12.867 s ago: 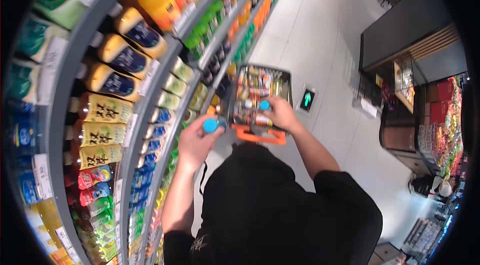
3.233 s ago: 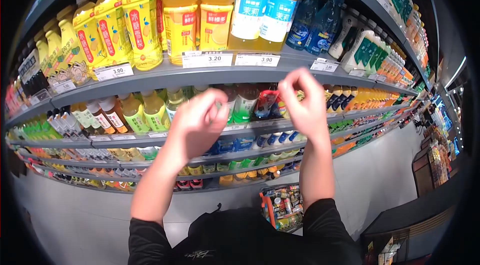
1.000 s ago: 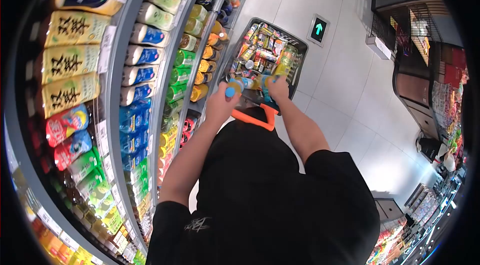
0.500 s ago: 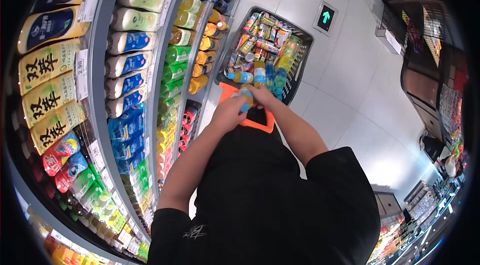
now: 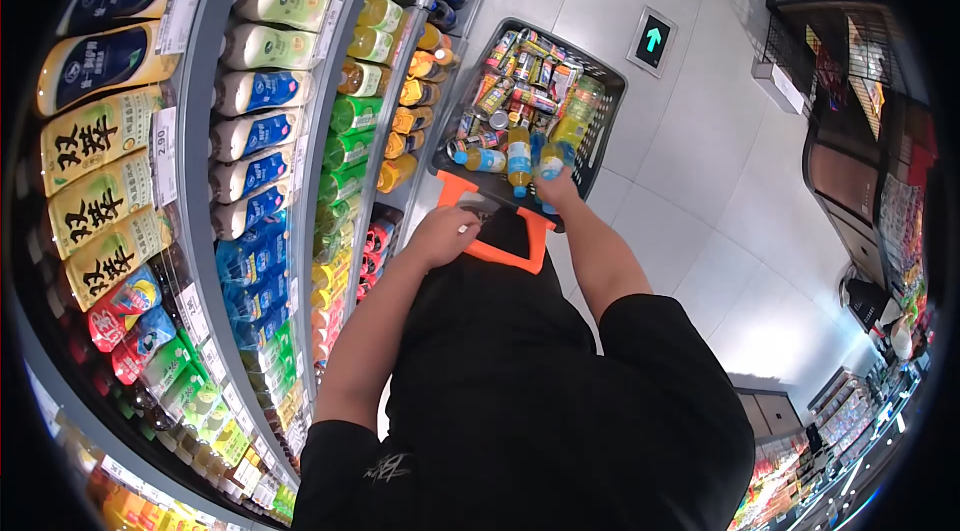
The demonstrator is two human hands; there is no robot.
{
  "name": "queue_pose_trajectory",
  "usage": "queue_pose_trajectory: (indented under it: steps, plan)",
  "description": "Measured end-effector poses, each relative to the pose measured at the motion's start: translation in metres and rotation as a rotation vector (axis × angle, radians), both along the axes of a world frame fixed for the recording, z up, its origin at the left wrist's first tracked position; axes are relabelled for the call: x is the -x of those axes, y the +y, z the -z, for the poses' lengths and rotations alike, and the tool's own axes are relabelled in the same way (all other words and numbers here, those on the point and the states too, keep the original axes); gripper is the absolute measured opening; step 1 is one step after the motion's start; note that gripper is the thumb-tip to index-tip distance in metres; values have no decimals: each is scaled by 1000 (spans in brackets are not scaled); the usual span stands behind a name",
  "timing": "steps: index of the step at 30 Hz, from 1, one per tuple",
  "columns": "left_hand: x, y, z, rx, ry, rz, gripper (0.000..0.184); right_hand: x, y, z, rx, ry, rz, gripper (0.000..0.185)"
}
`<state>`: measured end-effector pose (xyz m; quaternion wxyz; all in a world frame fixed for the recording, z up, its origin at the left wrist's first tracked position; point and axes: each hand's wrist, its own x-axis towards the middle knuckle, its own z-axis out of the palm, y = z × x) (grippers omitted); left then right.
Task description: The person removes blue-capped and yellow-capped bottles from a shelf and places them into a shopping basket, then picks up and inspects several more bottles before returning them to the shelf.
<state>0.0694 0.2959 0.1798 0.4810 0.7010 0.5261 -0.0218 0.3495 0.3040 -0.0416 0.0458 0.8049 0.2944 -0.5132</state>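
Observation:
My right hand [image 5: 557,190] reaches into the near right part of a dark shopping basket [image 5: 608,141]. It grips a yellow drink bottle [image 5: 552,163] with a pale blue label, above blue bottles lying there. Beside it lie an orange drink bottle [image 5: 519,153] and another bottle [image 5: 480,160] with a blue label. My left hand [image 5: 447,235] is closed above the left side of the basket's orange handle [image 5: 505,259]. A small white spot shows at its fingers; what they hold, if anything, I cannot make out.
Shelves of bottled drinks [image 5: 258,136] with price tags [image 5: 163,153] run along the left. Small colourful packs and cans [image 5: 530,71] fill the basket's far part. A green arrow sign [image 5: 652,39] is set in the tiled floor [image 5: 690,151]. Dark racks [image 5: 840,161] stand at right.
My hands have parted. The right one has moved forward and right into the basket with the bottle that was between both hands; the left has drawn back slightly.

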Motion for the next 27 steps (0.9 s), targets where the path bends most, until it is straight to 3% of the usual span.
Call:
queue_pose_trajectory:
  steps: [5, 8, 10, 13, 17, 20, 24, 27]
  plan:
    - [-1, 1, -11, 53, 83, 114, 29, -11, 16, -16, 107, -117, -316, 110]
    - [4, -3, -2, 69, 58, 106, 29, -2, 13, -24, 86, -249, -442, 104]
    - [6, -9, 2, 60, 53, 79, 31, -7, 2, 19, 117, -182, -508, 98]
    - [10, -14, 5, 11, 50, 88, 30, 3, -5, 26, 131, -90, -488, 86]
    - [10, -17, 0, -32, 34, 73, 29, 24, 4, -23, 225, 101, -526, 60]
    - [12, -20, 3, -28, 17, 80, 30, 36, -14, -17, 27, 178, -545, 46]
    - [18, -29, 5, -103, -20, 92, 30, 40, -30, -42, -153, 230, -556, 40]
    - [23, -42, 7, -213, 3, 121, 31, 49, -41, -80, -85, 394, -495, 41]
